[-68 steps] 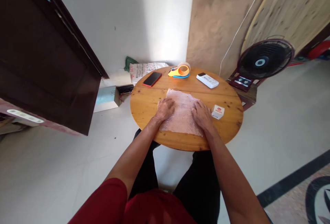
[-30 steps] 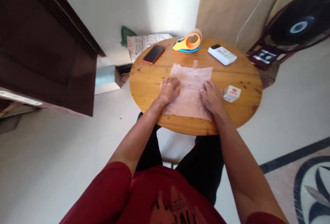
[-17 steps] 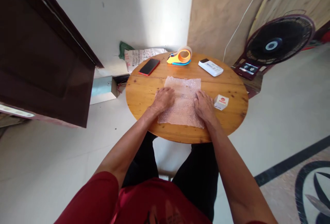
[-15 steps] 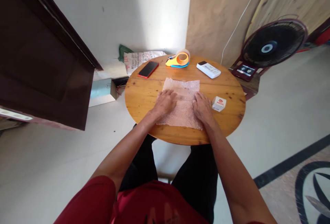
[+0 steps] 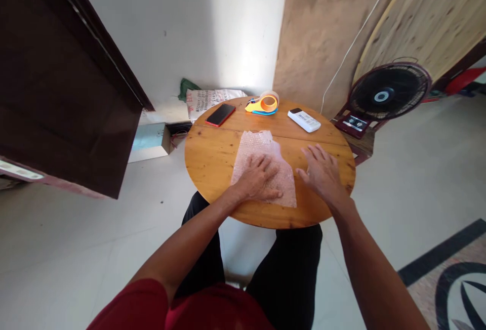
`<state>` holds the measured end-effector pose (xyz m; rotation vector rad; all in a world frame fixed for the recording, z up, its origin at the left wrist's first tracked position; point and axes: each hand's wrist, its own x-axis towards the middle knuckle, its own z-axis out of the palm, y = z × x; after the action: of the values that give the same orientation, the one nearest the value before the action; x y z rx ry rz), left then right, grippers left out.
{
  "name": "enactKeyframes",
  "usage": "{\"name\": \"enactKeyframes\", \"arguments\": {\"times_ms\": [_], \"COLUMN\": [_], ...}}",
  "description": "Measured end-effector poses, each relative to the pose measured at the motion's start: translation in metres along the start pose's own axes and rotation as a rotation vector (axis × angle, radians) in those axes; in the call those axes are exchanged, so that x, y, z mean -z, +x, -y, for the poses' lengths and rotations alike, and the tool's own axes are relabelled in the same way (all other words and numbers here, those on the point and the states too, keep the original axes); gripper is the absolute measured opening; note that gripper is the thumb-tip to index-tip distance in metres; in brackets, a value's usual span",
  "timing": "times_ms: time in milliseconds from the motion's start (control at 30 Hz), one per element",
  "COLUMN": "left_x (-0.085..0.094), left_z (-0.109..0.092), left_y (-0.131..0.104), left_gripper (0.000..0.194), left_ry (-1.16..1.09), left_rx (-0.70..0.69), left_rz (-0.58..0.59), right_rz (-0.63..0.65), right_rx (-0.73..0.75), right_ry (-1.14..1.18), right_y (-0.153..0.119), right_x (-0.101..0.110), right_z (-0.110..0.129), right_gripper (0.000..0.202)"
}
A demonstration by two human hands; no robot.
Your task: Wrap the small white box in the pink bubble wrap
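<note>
A sheet of bubble wrap point(image 5: 248, 148) lies on the round wooden table point(image 5: 207, 158), its upper right corner folded inward. My left hand point(image 5: 260, 178) rests flat on the middle of the sheet with its fingers spread. To the right of the wrap, my right hand point(image 5: 321, 170) is over the table, fingers apart and holding nothing. The small white box is not visible; my right hand covers the area where it stood.
Along the table's far side are a red-edged phone point(image 5: 220, 115), an orange and blue tape dispenser point(image 5: 262, 104) and a white device point(image 5: 304, 120). A fan point(image 5: 383, 96) stands beyond the table's right edge. A dark door point(image 5: 68, 77) is at the left.
My left hand has slid right to the middle of the wrap. My right hand has left the wrap and moved right. The upper right corner of the wrap has become folded.
</note>
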<state>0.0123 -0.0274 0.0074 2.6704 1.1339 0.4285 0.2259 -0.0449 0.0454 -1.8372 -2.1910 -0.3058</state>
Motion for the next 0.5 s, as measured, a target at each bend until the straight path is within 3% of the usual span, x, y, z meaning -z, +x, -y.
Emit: {"name": "enactKeyframes", "arguments": {"times_ms": [100,200,300,367,433,500], "left_x": [0.001,0.001,0.001,0.003,0.004,0.005], "left_z": [-0.001,-0.001,-0.001,-0.002,-0.003,-0.004], "left_y": [0.0,-0.001,-0.001,-0.001,0.0,0.0], "left_gripper": [0.078,0.079,0.079,0.078,0.079,0.079], "left_ry": [-0.005,-0.013,-0.018,-0.02,-0.031,-0.052], "left_rx": [-0.01,-0.015,-0.015,-0.022,-0.03,-0.017], "left_rz": [-0.016,-0.011,-0.005,-0.013,-0.012,0.006], "right_rz": [0.081,0.195,0.172,0.122,0.132,0.246], "right_rx": [-0.104,-0.226,-0.335,-0.365,-0.287,-0.16], "right_ry": [-0.049,0.023,0.208,0.466,0.812,1.072], "right_y": [-0.006,-0.01,-0.01,-0.009,-0.007,-0.004], "right_x": [0.006,0.006,0.013,0.027,0.044,0.059], "right_z": [-0.026,-0.05,-0.055,-0.043,-0.018,0.017], "right_gripper": [0.06,0.054,0.044,0.042,0.041,0.045]}}
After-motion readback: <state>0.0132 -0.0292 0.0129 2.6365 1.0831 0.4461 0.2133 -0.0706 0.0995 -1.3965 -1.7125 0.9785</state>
